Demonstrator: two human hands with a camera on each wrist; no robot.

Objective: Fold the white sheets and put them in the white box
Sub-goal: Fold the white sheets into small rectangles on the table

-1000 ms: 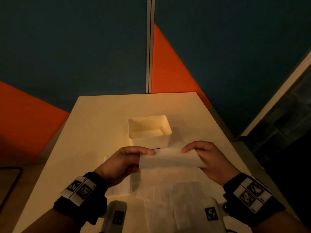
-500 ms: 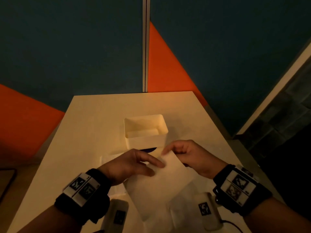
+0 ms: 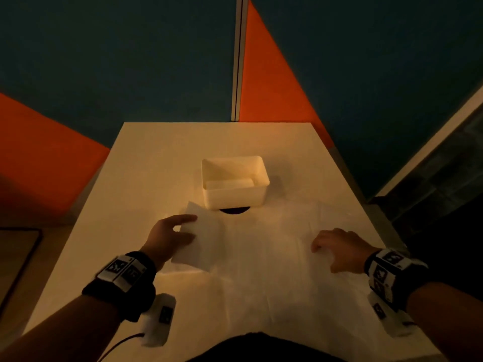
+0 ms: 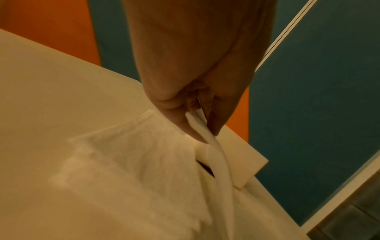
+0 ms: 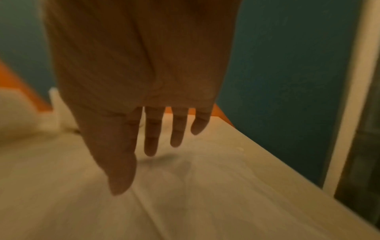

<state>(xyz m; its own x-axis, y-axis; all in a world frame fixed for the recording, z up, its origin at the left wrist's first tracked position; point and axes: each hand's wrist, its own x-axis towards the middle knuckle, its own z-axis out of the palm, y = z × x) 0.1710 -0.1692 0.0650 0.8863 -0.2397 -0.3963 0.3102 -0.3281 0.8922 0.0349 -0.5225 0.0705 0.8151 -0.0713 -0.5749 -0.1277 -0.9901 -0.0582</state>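
Note:
My left hand [image 3: 174,232] pinches a folded white sheet [image 3: 202,240] between thumb and fingers, just in front of the white box [image 3: 235,198]. In the left wrist view the folded sheet [image 4: 213,155] hangs from the pinching left hand [image 4: 202,129]. A folded sheet [image 3: 230,183] lies inside the box. My right hand [image 3: 337,248] hovers open over the flat white sheets [image 3: 274,270] spread on the near half of the table. The right wrist view shows the right hand [image 5: 156,146] with straight fingers above those sheets [image 5: 185,186], holding nothing.
The pale table [image 3: 156,165] ends at a blue and orange partition wall [image 3: 130,61]. A dark round hole [image 3: 234,210] in the tabletop shows just under the box's near wall. The table's right edge [image 3: 366,210] drops to a dark floor.
The right hand let go of the folded sheet and moved right over the flat sheets. The left hand now holds the folded sheet alone, shifted left in front of the box.

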